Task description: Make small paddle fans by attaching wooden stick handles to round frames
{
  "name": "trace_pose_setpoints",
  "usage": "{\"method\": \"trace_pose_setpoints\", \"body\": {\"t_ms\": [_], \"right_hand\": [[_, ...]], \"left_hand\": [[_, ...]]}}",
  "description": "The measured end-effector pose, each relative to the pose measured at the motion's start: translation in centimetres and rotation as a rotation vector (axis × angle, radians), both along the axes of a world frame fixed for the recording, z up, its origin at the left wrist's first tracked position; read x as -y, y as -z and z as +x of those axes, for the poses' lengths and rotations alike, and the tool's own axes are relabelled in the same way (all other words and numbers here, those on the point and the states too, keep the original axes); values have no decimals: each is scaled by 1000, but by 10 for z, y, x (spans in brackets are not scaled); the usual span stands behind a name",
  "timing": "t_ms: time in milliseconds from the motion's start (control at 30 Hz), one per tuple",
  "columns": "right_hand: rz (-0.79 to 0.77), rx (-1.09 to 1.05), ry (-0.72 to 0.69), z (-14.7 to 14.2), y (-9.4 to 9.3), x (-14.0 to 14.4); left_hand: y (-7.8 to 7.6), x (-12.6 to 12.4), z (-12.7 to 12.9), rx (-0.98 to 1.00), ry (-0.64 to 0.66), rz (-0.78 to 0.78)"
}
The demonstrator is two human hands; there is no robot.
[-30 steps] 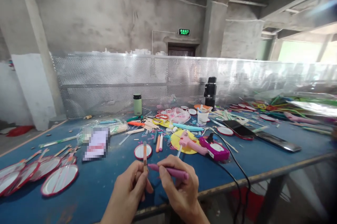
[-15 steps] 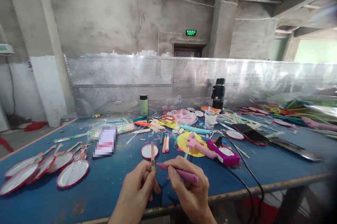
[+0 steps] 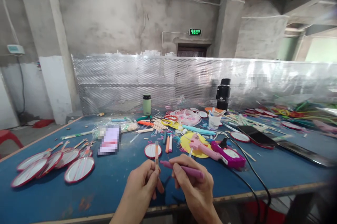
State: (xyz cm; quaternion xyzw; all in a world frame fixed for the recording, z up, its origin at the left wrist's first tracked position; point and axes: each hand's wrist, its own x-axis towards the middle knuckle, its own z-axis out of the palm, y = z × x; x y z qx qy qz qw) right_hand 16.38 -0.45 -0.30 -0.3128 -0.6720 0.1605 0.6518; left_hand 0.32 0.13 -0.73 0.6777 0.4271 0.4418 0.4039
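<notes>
My left hand (image 3: 140, 189) pinches a thin wooden stick (image 3: 157, 154) and holds it upright above the near edge of the blue table (image 3: 110, 182). My right hand (image 3: 195, 189) grips a pink marker pen (image 3: 184, 169) like a pencil; its tip points left and touches the stick just above my left fingers. Beyond the stick lies a small round red-rimmed disc (image 3: 151, 150).
A pink glue gun (image 3: 202, 147) on a yellow disc, a magenta device (image 3: 229, 154) with a black cable, a phone (image 3: 254, 134), a green bottle (image 3: 146, 104) and a black flask (image 3: 223, 94) lie beyond. Red-rimmed oval fans (image 3: 52, 164) are stacked left. A perforated metal screen backs the table.
My head has turned left, so everything shifted right in view. Both hands keep the same hold on stick and marker.
</notes>
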Motion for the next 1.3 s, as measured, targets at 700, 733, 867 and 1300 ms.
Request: {"method": "trace_pose_setpoints", "body": {"t_ms": [700, 733, 867, 1300], "right_hand": [[36, 64, 14, -9, -4, 1], [55, 72, 40, -9, -5, 2], [109, 107, 133, -11, -5, 4], [165, 184, 149, -13, -7, 1]], "left_hand": [[-2, 1, -1, -15, -11, -24], [-3, 1, -1, -20, -13, -27], [-5, 1, -2, -9, -15, -17], [0, 1, -5, -51, -27, 31]]}}
